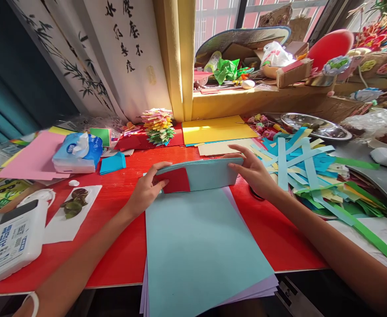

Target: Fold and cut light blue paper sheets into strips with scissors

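Note:
A folded light blue paper strip stands on its long edge between my two hands, with a red paper piece against its left part. My left hand grips the left end, thumb on the red piece and fingers behind. At the right end, my right hand pinches the strip between thumb and fingers. Beneath lies a large light blue sheet on top of several lilac sheets, which overhang the table's front edge.
On the red table are a tissue pack, blue paper squares, a white box, a folded-paper stack, a yellow sheet, a pile of paper strips and a metal tray.

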Demonstrator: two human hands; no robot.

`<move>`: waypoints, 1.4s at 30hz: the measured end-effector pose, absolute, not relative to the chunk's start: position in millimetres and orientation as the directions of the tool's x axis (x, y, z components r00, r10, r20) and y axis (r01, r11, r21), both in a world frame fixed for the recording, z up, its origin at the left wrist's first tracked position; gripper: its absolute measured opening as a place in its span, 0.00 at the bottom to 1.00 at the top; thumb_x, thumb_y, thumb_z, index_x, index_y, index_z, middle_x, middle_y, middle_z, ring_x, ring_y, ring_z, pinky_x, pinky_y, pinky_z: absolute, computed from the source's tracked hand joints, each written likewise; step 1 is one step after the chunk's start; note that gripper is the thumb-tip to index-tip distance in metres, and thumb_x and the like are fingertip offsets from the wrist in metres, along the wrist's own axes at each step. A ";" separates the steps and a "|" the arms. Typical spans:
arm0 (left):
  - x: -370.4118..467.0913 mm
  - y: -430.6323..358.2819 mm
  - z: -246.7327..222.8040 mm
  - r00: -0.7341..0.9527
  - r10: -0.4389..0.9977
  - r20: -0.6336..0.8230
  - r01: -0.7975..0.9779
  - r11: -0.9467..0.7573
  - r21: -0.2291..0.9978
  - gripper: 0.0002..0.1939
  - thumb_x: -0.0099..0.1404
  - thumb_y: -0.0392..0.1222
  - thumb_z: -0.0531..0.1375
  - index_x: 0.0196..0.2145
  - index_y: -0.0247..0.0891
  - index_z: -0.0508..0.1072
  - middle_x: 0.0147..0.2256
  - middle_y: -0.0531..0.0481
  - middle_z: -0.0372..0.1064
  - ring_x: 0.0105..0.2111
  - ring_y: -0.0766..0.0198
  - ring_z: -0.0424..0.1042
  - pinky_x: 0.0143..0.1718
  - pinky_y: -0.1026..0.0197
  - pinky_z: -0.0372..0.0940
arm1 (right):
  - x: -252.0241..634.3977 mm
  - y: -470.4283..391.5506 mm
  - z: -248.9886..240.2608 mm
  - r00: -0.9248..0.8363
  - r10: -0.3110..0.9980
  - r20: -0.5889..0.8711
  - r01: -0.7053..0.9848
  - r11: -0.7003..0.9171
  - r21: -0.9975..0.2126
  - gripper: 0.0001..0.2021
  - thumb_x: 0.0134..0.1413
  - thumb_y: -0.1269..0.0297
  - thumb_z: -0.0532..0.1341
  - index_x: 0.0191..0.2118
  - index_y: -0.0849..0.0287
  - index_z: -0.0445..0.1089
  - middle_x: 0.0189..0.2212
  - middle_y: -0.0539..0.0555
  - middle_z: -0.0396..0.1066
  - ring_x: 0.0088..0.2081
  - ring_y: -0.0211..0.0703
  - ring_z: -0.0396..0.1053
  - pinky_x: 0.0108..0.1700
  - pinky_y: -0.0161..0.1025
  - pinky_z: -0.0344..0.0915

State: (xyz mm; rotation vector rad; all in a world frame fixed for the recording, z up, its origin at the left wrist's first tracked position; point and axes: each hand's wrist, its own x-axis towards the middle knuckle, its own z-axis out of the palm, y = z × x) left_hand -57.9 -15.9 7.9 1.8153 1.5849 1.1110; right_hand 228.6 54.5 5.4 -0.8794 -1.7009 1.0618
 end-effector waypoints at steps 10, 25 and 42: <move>-58.9 -11.6 13.8 0.038 0.998 0.043 0.174 -0.049 0.984 0.30 0.53 0.41 0.62 0.54 0.46 0.59 0.48 0.48 0.64 0.40 0.61 0.70 0.38 0.60 0.69 | 227.5 55.6 4.3 -0.475 0.875 -0.097 0.060 -0.077 -0.995 0.22 0.48 0.61 0.62 0.51 0.56 0.64 0.43 0.58 0.69 0.36 0.47 0.72 0.29 0.39 0.73; -64.2 -10.2 11.2 0.168 0.960 -0.224 0.416 0.137 0.899 0.23 0.57 0.45 0.58 0.51 0.45 0.67 0.42 0.48 0.70 0.35 0.59 0.70 0.29 0.62 0.67 | 223.6 56.7 -8.3 -0.490 0.861 -0.135 0.154 -0.067 -0.986 0.16 0.50 0.66 0.59 0.47 0.56 0.64 0.28 0.53 0.69 0.24 0.39 0.69 0.21 0.35 0.67; -71.2 -10.7 15.6 0.205 0.954 -0.217 0.486 0.093 0.869 0.24 0.55 0.45 0.59 0.51 0.49 0.67 0.53 0.51 0.62 0.46 0.53 0.67 0.36 0.60 0.68 | 222.6 57.1 -13.4 -0.385 0.922 -0.040 0.354 0.108 -0.929 0.22 0.51 0.62 0.57 0.53 0.55 0.57 0.35 0.54 0.69 0.22 0.39 0.66 0.25 0.40 0.67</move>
